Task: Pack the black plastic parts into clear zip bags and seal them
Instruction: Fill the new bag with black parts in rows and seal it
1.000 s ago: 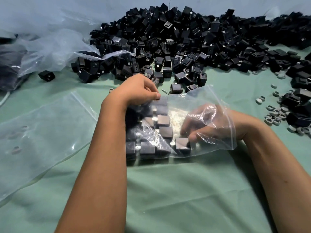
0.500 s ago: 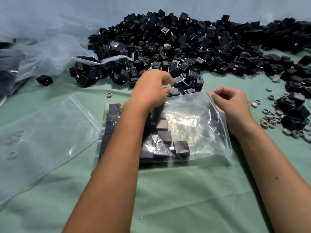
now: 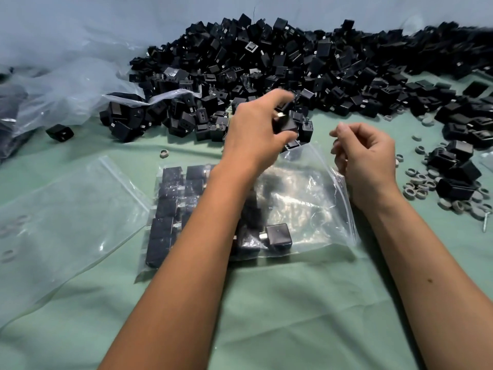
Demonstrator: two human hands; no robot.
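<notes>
A clear zip bag (image 3: 301, 209) lies on the green cloth with rows of black plastic parts (image 3: 170, 206) in its left half and one loose part (image 3: 278, 236) near its front. Beyond it, at the near edge of the big heap of black parts (image 3: 293, 70), my left hand (image 3: 256, 132) grips one black part (image 3: 287, 124) above the bag's far corner. My left forearm crosses over the bag and hides some of the packed parts. My right hand (image 3: 368, 156) has its fingers curled at the bag's open right edge, pinching the rim.
An empty clear bag (image 3: 66, 217) lies flat to the left. Crumpled plastic sheeting (image 3: 61, 86) sits at the back left with a stray black part (image 3: 60, 132) beside it. Grey rings (image 3: 424, 186), more black parts (image 3: 458, 166) and a screw (image 3: 486, 221) lie to the right.
My right hand came out of the bag and took its open edge. My left hand left the bag, reached to the heap and picked up a black part.
</notes>
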